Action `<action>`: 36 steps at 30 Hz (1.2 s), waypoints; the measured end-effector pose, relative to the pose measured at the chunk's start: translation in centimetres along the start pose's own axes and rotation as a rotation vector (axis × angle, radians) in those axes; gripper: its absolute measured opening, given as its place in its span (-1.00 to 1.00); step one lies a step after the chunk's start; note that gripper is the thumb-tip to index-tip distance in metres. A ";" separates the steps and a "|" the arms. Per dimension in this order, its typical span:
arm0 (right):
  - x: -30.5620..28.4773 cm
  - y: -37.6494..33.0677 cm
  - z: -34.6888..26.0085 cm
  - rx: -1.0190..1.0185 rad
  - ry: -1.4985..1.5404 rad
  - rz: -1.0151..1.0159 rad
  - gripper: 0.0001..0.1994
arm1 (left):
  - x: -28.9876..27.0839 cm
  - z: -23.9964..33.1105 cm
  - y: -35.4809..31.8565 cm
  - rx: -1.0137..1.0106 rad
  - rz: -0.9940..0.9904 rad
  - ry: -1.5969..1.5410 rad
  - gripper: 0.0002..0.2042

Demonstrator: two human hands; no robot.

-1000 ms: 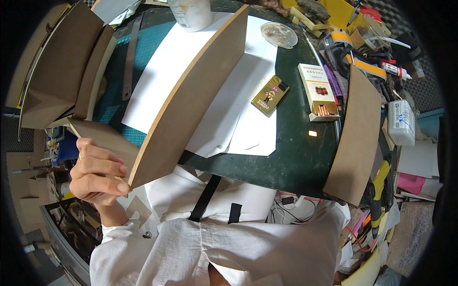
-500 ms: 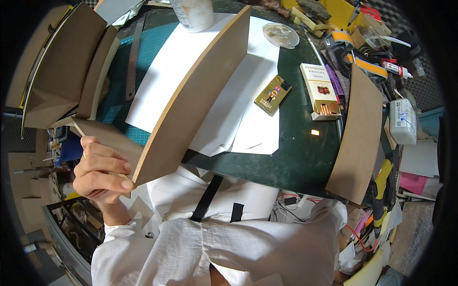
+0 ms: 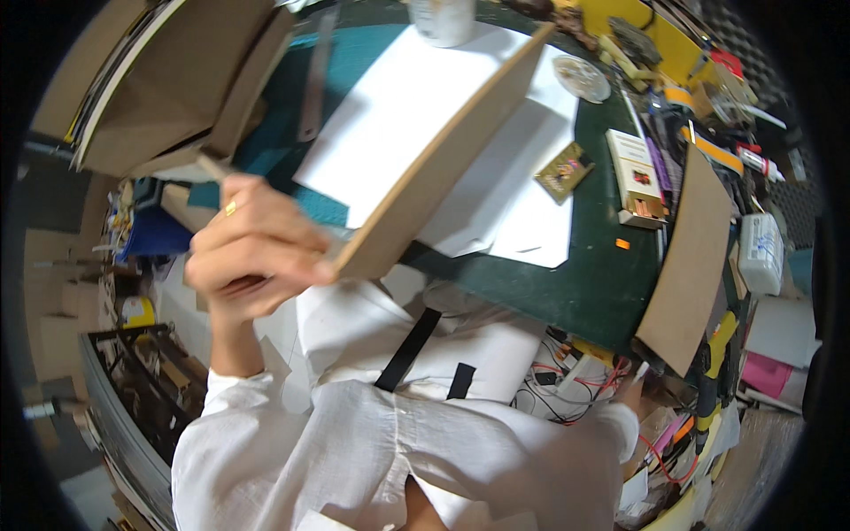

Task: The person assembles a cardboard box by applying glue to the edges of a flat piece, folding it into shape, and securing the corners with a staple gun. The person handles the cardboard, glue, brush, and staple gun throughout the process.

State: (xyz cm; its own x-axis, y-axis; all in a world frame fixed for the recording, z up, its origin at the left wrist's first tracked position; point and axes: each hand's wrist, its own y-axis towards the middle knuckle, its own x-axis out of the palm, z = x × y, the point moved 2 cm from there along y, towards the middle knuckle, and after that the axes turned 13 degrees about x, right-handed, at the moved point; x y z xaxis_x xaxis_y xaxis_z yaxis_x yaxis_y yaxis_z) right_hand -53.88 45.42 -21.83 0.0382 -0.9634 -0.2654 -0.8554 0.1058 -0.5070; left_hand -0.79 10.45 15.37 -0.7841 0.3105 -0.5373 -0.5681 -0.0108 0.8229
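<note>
Our brown board (image 3: 456,168) stands on edge over white paper (image 3: 390,115), on the bench (image 3: 602,274).
Our left hand (image 3: 257,252) pinches its near end, maybe for steadying it; whether our right hand (image 3: 630,391) grips, we cannot tell.

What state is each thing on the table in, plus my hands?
Left hand: fingers curled, apparently holding the long board's near end, blurred
Right hand: mostly hidden, grip unclear
Long board: standing on edge
Paper sheets: lying on the table
Cigarette pack: open, contents showing
Gold rectangular item: lying flat
White tub: upright, top out of view
Steel ruler: lying flat
</note>
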 end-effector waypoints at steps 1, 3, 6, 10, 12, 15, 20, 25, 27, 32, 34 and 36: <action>-1.8 -0.4 0.6 0.038 0.084 -0.009 -0.74 | 0.0 0.1 -0.1 -0.001 -0.007 -0.004 -0.89; -6.3 -1.5 2.4 0.077 0.277 0.011 -0.74 | -0.1 0.2 0.1 0.014 0.008 -0.026 -0.86; -14.4 -5.7 6.6 -0.155 0.432 0.214 -0.74 | -0.1 -0.2 0.0 0.046 -0.019 -0.013 -0.84; -10.2 -25.9 0.9 -0.646 0.372 0.461 -0.77 | -0.9 0.5 -0.7 0.012 -0.050 0.018 -0.85; -6.1 -35.3 -2.1 -0.851 0.284 0.312 -0.79 | -0.8 0.4 -0.1 0.023 -0.051 0.003 -0.83; 0.9 -43.7 -2.7 -0.998 0.159 -0.130 -0.84 | -0.6 0.4 0.1 0.059 -0.048 -0.007 -0.82; 12.2 -50.3 -3.2 -0.765 0.191 -0.827 -0.85 | -0.6 0.3 -0.1 0.057 -0.044 -0.018 -0.83; 16.8 -52.1 -2.8 -0.686 0.234 -0.830 -0.81 | -0.7 0.2 -0.2 0.085 -0.039 -0.013 -0.84; 17.2 -52.9 -2.8 -0.643 0.202 -0.777 -0.80 | -0.8 0.2 -0.3 0.094 -0.041 -0.008 -0.85; 17.9 -53.4 -2.0 -0.612 0.320 -0.709 -0.82 | -0.7 0.1 -0.3 0.091 -0.028 -0.030 -0.85; 17.9 -53.4 -1.8 -0.632 0.327 -0.702 -0.83 | -0.7 0.2 -0.3 0.086 -0.030 -0.031 -0.85; 17.8 -53.4 -1.8 -0.613 0.334 -0.708 -0.86 | -0.7 0.2 -0.3 0.080 -0.042 -0.022 -0.85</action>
State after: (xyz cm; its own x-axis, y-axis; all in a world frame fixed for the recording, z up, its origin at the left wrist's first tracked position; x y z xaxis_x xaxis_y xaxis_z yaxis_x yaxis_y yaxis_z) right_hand -8.44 22.12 2.02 0.5766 -0.7848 0.2272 -0.8140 -0.5757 0.0771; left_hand 0.01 10.45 15.57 -0.7539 0.3302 -0.5680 -0.5779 0.0780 0.8124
